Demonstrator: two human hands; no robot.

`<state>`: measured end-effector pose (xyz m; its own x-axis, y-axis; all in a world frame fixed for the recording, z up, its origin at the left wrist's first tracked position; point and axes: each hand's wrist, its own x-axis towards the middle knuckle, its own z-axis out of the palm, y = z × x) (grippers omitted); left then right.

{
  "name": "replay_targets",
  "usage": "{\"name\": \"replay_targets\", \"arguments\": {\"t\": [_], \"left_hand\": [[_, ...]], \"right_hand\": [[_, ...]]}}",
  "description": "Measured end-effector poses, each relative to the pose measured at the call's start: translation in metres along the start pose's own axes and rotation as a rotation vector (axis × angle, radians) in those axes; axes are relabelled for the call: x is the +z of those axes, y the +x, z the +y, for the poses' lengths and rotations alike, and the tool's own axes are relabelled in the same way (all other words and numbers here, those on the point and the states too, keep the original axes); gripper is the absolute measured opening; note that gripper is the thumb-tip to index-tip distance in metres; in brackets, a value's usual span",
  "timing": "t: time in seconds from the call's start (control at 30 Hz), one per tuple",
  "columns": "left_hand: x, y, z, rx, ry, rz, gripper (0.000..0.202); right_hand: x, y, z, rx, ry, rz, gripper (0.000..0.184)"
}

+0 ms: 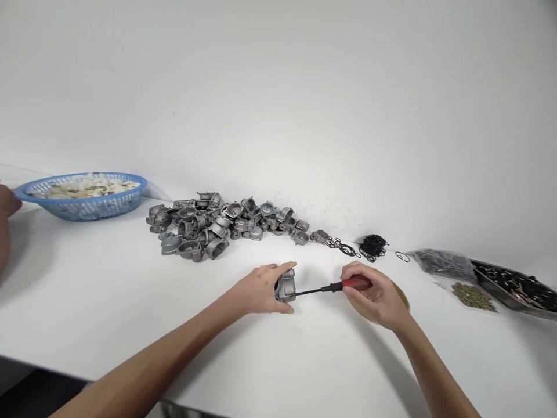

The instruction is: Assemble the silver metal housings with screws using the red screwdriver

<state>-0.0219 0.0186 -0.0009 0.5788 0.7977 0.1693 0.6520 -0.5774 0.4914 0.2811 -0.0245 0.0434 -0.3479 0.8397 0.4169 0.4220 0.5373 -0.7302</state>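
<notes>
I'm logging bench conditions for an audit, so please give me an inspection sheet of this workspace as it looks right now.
Surface: white table, against a white wall.
Job's things: metal part held on the table; red-handled screwdriver, tip at the part.
Clutter: pile of metal parts; black O-rings; blue basket of pale pieces; bag of dark bits; heap of small screws; tray of dark parts.
Grippers: left hand grips the part; right hand grips the screwdriver.
Cables: nothing seen.
Surroundings: another person's hand at the left edge, by the basket.
</notes>
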Motion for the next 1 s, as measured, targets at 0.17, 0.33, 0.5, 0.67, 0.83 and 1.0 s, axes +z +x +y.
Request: {"name": "replay_targets", "arguments": {"t": [0.17, 0.33, 0.5, 0.67, 0.83, 1.0], "left_hand": [[0.004, 0.003, -0.010, 0.043, -0.053, -0.013, 0.091], [-0.005, 0.005, -0.012, -0.003, -0.186, 0.051, 0.079], [-0.022, 0.003, -0.007, -0.121, -0.420, -0.134, 0.064], [-0.022, 0.005, -0.007, -0.143, -0.432, -0.253, 0.070], [-0.027, 0.003, -0.010, -0.122, -0.369, -0.221, 0.061], [-0.030, -0.001, -0.009, -0.021, -0.205, -0.174, 0.073]], "right_hand": [[-0.003, -0.001, 0.007, 0.112, 0.054, -0.012, 0.014], [0.006, 0.000, 0.021, 0.233, 0.081, 0.023, 0.018], [0.011, 0.001, 0.027, 0.108, 0.126, 0.059, 0.018], [0.005, 0.002, 0.021, 0.078, 0.122, 0.067, 0.016], [0.007, 0.004, 0.016, 0.218, 0.121, 0.115, 0.025], [0.014, 0.005, 0.016, 0.236, 0.157, 0.149, 0.027]]}}
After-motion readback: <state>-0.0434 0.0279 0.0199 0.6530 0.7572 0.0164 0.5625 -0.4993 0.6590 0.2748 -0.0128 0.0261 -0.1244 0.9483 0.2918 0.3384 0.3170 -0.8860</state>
